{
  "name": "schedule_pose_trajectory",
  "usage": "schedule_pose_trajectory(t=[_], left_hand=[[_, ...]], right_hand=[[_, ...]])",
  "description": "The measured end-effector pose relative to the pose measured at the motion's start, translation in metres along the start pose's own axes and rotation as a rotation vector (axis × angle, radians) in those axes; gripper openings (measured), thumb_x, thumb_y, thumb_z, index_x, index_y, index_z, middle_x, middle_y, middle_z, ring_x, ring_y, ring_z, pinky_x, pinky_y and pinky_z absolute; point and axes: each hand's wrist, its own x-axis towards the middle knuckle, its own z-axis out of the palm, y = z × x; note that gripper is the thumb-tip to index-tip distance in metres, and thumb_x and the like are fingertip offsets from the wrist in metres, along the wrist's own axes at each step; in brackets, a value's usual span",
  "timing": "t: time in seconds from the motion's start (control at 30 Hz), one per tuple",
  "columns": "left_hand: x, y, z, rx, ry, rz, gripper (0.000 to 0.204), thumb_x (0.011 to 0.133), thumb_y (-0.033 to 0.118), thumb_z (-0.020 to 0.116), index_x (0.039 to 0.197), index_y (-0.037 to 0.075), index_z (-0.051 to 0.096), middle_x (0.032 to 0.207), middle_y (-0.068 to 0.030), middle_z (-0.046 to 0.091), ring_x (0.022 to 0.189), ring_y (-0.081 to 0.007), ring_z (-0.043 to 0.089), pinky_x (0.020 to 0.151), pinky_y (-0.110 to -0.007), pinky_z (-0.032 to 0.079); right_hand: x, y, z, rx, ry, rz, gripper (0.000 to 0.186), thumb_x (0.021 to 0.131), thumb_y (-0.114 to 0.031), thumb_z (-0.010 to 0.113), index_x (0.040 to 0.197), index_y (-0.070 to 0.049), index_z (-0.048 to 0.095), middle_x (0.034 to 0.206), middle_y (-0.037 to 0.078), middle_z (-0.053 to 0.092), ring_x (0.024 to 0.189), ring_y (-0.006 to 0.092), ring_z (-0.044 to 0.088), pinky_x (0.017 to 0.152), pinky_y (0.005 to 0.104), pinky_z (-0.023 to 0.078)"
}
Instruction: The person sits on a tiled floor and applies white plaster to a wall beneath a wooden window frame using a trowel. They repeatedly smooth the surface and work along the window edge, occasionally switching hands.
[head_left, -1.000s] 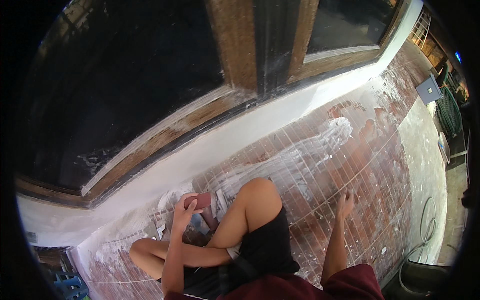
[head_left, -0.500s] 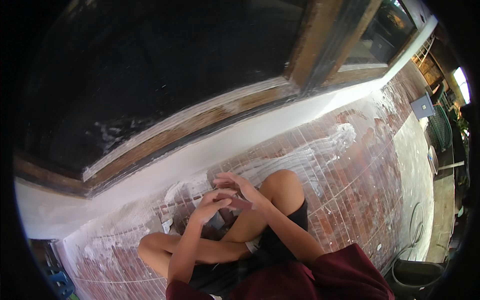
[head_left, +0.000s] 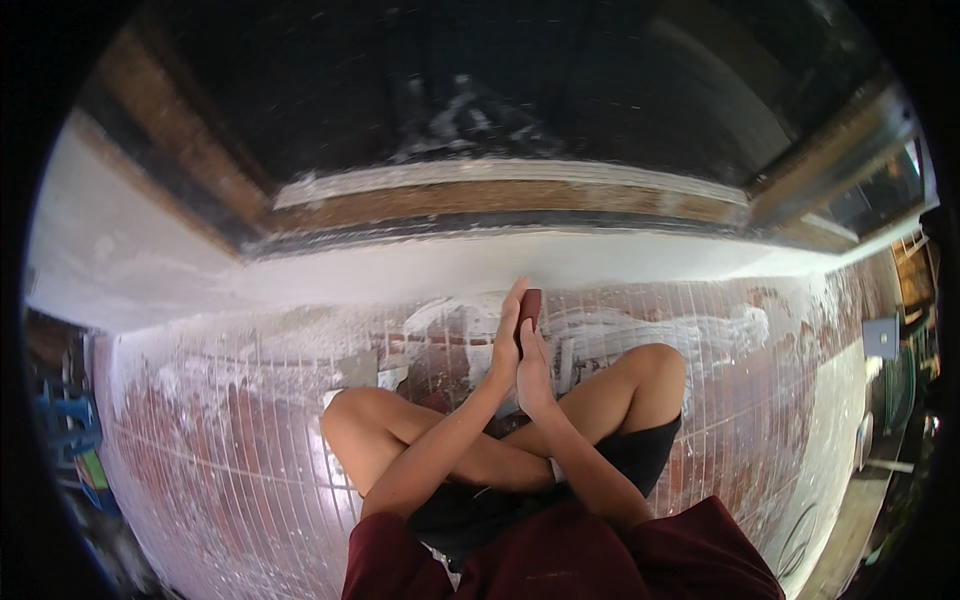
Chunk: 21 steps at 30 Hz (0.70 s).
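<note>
I count two hands: left hand flat, fingers outstretched; right hand open, its palm facing the left. Block, dark red, one: at the fingers, far end, short of the white wall — presumably kept there by the facing palms. Whether the left thumb grips it, I cannot tell. Knees, two, spread left and right, probably leaving the arms room. Grey box, one, far right.

Both forearms converge forward, the hands nearly palm to palm, fingers extended away from the chest.
</note>
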Motion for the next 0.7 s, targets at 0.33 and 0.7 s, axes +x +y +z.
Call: schedule_pose_trajectory(t=[0.33,0.7], left_hand=[[-0.009,0.046,-0.026,-0.438,0.129,-0.302,0.054,0.099,0.042,0.043,0.144,0.011,0.041,0.141,-0.0090,0.048,0.115,-0.0213,0.054,0.093,-0.036,0.046],[-0.028,0.042,-0.041,1.400,-0.334,-0.059,0.026,0.085,0.027,0.057,0.088,0.007,0.074,0.094,-0.0149,0.073,0.089,-0.0319,0.070,0.077,-0.042,0.052]], right_hand=[[-0.020,-0.038,0.011,-0.806,-0.014,-0.266,0.048,0.105,-0.033,0.037,0.136,0.003,0.048,0.109,0.023,0.065,0.099,0.0401,0.062,0.086,0.0448,0.046],[0.117,-0.108,0.027,-1.990,-0.750,-1.645,0.050,0.091,-0.014,0.048,0.140,-0.008,0.049,0.151,0.003,0.043,0.140,0.0183,0.038,0.115,0.0345,0.032]])
